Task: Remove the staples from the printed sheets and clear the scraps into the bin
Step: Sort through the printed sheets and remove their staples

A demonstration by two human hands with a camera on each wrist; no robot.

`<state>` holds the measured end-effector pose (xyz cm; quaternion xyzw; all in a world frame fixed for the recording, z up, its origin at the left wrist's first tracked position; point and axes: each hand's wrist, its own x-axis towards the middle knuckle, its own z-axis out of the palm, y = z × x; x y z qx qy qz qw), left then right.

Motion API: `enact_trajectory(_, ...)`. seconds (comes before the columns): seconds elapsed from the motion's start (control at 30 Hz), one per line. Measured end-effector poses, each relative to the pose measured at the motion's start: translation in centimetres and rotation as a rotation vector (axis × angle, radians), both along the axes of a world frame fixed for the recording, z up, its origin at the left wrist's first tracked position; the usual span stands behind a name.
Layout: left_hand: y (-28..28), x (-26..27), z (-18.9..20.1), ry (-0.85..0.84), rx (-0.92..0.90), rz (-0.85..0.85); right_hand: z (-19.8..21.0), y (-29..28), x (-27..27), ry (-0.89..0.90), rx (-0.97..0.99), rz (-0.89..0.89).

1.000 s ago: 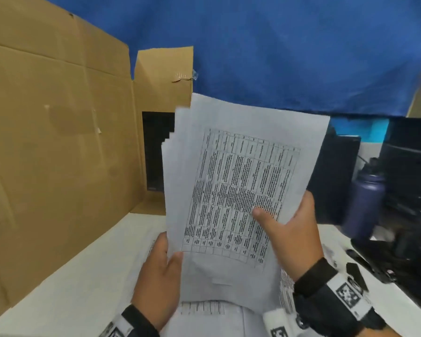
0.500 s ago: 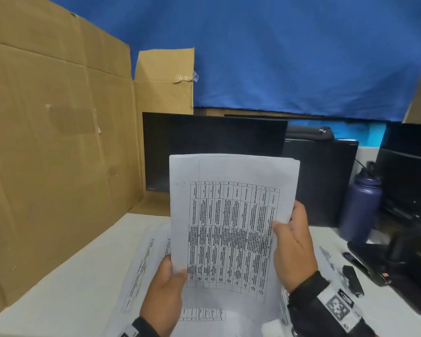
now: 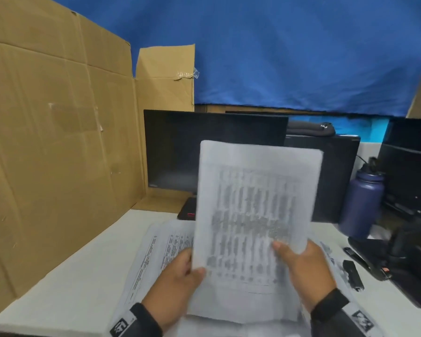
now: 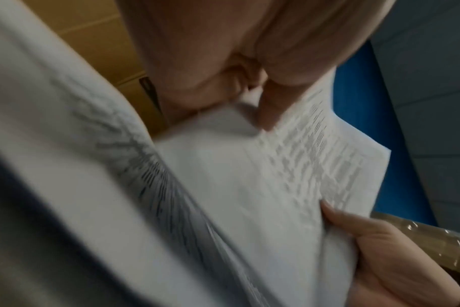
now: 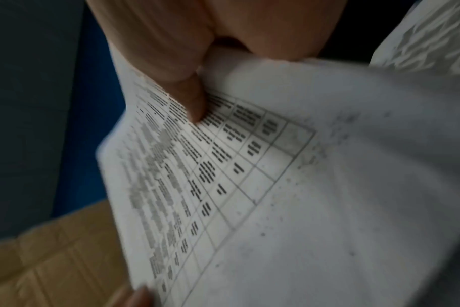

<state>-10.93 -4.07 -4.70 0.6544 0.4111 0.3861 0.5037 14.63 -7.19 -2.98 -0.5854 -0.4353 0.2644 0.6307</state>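
Both hands hold the printed sheets (image 3: 253,222) upright above the desk (image 3: 66,293): left hand (image 3: 175,285) pinching the left edge, right hand (image 3: 306,273) the right. The right wrist view alone shows table gridlines (head view blurs them). More papers (image 3: 161,246) lie beneath; a purple bottle (image 3: 360,203) stands far right.

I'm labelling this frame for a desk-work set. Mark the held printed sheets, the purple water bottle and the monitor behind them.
printed sheets (image 3: 250,215): head view, middle of the printed table.
purple water bottle (image 3: 361,205): head view, middle of its body.
monitor (image 3: 180,152): head view, dark screen left of the sheets.
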Motion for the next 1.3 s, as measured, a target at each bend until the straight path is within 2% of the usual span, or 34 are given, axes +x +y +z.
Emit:
enact_trajectory(0.07, 0.5, -1.4, 0.3, 0.248, 0.017, -0.113, 0.8, -1.3, 2.4, 0.084, 0.043, -0.106)
enact_trajectory(0.1, 0.9, -2.4, 0.4, 0.408, 0.044, -0.099, 0.8, -1.9, 3.8, 0.141, 0.047, -0.144)
enact_trajectory(0.2, 2.6, -4.8, 0.1, 0.782, 0.101, 0.132, -0.3, -3.8, 7.1, 0.255, 0.003, -0.239)
enact_trajectory(0.27, 4.1, -5.5, -0.1, 1.023, 0.041, 0.251, -0.7, -5.1, 7.9, 0.283, -0.024, -0.283)
enact_trajectory(0.3, 4.8, -5.5, -0.2, 1.113, -0.011, 0.257, -0.7, -5.7, 7.9, 0.296, -0.035, -0.286)
enact_trajectory(0.4, 6.2, -5.0, -0.4, 1.197, -0.103, 0.19, -0.9, -6.8, 8.6, 0.336, -0.076, -0.257)
enact_trajectory(0.47, 6.9, -4.7, -0.6, 1.214, -0.134, 0.209, -1.4, -7.1, 8.3, 0.334, -0.089, -0.258)
enact_trajectory(0.57, 7.8, -5.0, -0.1, 1.247, -0.061, 0.265, -2.3, -6.8, 8.2, 0.354, -0.085, -0.268)
enact_trajectory(0.67, 7.6, -6.1, 1.5, 1.146, 0.03, 0.344, -2.4, -6.9, 8.4, 0.387, -0.071, -0.214)
enact_trajectory(0.83, 5.8, -9.1, 5.3, 0.837, 0.133, 0.595, -2.7, -7.0, 8.3, 0.411, -0.041, -0.182)
enact_trajectory(1.0, 1.7, -10.9, 9.3, 0.355, 0.233, 0.671, -2.8, -6.3, 7.2, 0.379, -0.033, -0.152)
enact_trajectory(1.07, 0.5, -10.3, 9.8, 0.154, 0.174, 0.613, -2.6, -5.8, 6.2, 0.341, -0.035, -0.11)
enact_trajectory(1.2, -0.6, -6.1, 7.2, -0.061, -0.1, 0.354, -2.1, -4.7, 3.7, 0.249, -0.104, 0.067)
enact_trajectory(1.3, -1.4, -1.4, 4.0, -0.091, -0.207, 0.108, -1.7, -4.0, 1.7, 0.182, -0.166, 0.2)
